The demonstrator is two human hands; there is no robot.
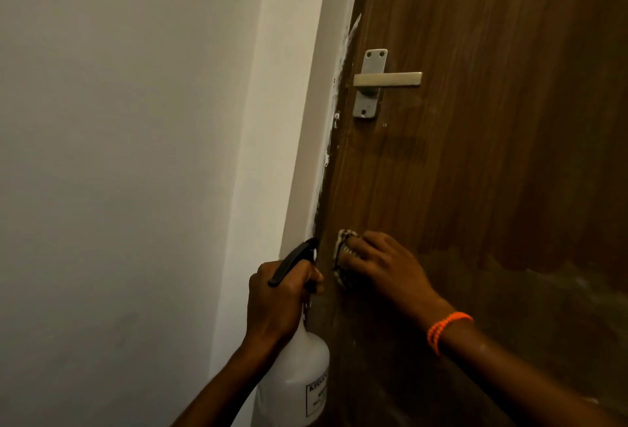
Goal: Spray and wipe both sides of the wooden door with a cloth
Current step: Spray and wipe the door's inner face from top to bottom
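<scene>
Door (475, 154) surface lies directly under right hand (380, 263), which presses bunched cloth (343, 253) flat against it, while left hand (275, 301) beside it grips spray bottle (299, 375).

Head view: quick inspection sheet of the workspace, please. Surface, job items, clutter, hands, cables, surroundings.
Surface: wooden door, brown, shut against the frame; a duller patch across its lower part.
Job's things: cloth pressed flat on the door near its latch edge, below the door handle; white spray bottle with black trigger, held upright beside the door edge.
Clutter: nothing seen.
Grippers: left hand wrapped round the bottle's neck; right hand on the cloth, orange bead bracelet at the wrist.
Cables: nothing seen.
Surroundings: white wall and white door frame, paint smears along the door edge.
</scene>
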